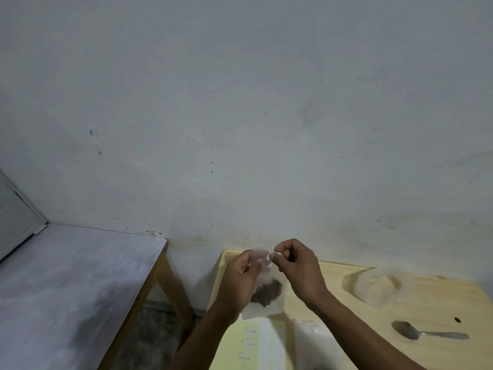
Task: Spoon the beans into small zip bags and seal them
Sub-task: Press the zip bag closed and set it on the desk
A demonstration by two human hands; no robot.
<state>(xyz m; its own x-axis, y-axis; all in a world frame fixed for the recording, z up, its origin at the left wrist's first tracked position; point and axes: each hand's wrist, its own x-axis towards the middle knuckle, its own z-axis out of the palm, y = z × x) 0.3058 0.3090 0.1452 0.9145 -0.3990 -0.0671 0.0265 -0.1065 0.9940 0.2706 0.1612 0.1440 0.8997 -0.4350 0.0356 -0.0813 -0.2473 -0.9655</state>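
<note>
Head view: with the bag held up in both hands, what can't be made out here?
- Zip of the bag: blurred, hidden by left hand and right hand; sealed or not, unclear.
- Printing on the yellow sheets: too small.
- Bean supply: none visible; bottom edge cuts the table.
- Bowl contents: blurred.

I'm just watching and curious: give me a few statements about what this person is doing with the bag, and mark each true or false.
1. Both hands, left hand and right hand, pinch the top of the zip bag. True.
2. The bag is empty. False: dark beans sit in its lower part.
3. The spoon lies on the wooden table, touched by neither hand. True.
4. The right hand holds the spoon. False: it pinches the bag's top edge.
5. The bag lies flat on the table. False: it hangs from the fingers above the table.
</note>
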